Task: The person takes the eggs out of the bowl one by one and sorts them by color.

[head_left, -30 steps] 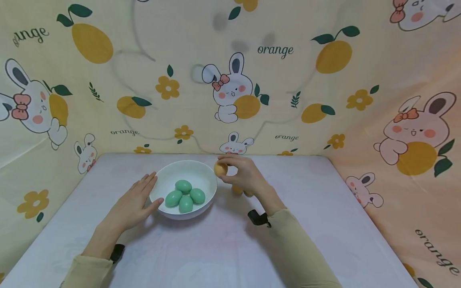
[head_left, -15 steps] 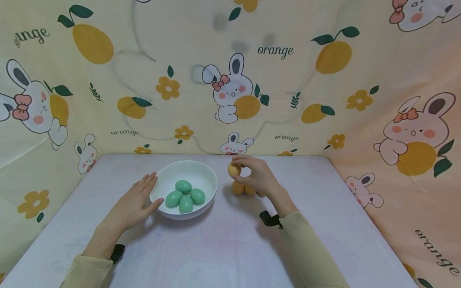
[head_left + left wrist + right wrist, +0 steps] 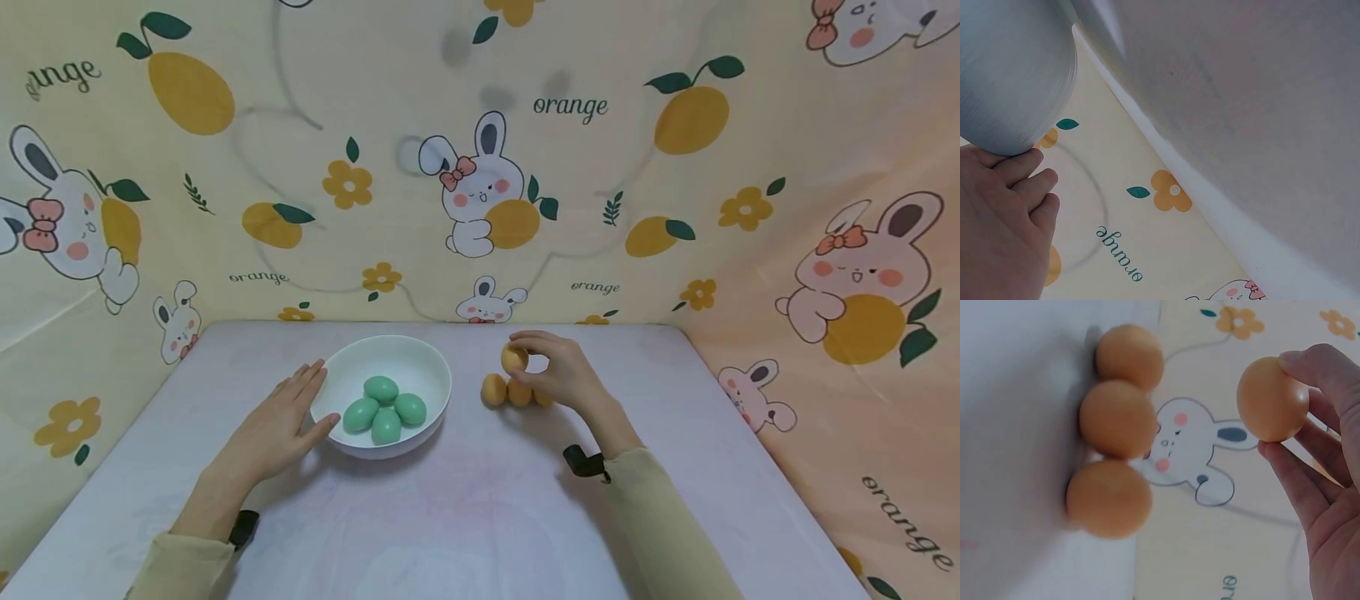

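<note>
My right hand (image 3: 562, 371) pinches a brown egg (image 3: 1272, 400) between thumb and fingertips, above the table. Below it, three more brown eggs (image 3: 1110, 499) lie in a row on the tabletop; in the head view the rightmost of them is partly covered by the hand. On the left stands a white bowl (image 3: 427, 362) with several green eggs (image 3: 381, 390) in it. My left hand (image 3: 281, 421) rests against the bowl's left rim with its fingers extended. The left wrist view has the bowl's outer wall (image 3: 1016, 69) touching those fingers.
A white-covered table (image 3: 450, 533) bears everything. Behind it and along its sides hangs a cream cloth (image 3: 420, 67) printed with rabbits, oranges and flowers. A small black device (image 3: 585, 461) sits at the right wrist, another (image 3: 244, 528) at the left.
My right hand has carried the brown egg rightward, from the bowl's right rim to above the row of brown eggs, which now shows more. The left hand and bowl have stayed put.
</note>
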